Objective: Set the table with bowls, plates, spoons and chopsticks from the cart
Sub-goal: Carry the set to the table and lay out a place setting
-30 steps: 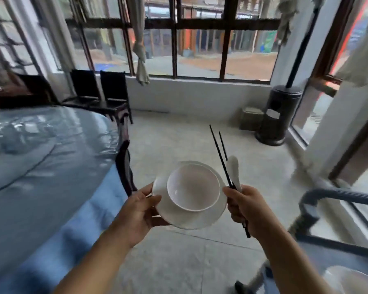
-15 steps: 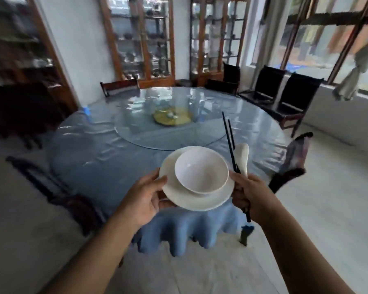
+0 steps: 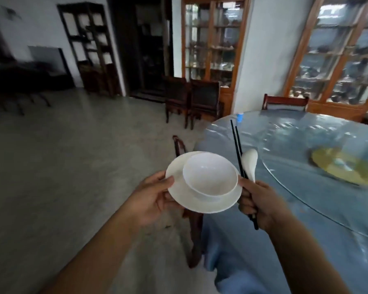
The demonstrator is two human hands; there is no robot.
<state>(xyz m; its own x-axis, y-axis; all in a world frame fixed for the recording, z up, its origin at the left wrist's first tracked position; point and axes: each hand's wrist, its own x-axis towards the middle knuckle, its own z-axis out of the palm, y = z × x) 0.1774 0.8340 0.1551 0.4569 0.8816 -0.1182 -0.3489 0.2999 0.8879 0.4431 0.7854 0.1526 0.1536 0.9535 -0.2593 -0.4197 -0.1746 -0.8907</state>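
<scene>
**One place setting carried beside the table**

Left hand (image 3: pixel 153 200) gripping plate (image 3: pixel 202 203) at its rim, bowl (image 3: pixel 209 177) sitting loose on top. Right hand (image 3: pixel 257 201) closed around chopsticks (image 3: pixel 238 151) and spoon (image 3: pixel 250 163). All held in air near table (image 3: pixel 306 198) edge. Likely risk: tilted plate, sliding bowl; chair (image 3: pixel 191 219) below could snag

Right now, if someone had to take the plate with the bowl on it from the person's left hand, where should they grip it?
By the bare far-left rim of the plate, coming from the left, thumb on top, fingers beneath. The bowl sits toward the right, the left hand holds the near-left edge, and the right hand, with chopsticks and spoon, crowds the right.
</scene>
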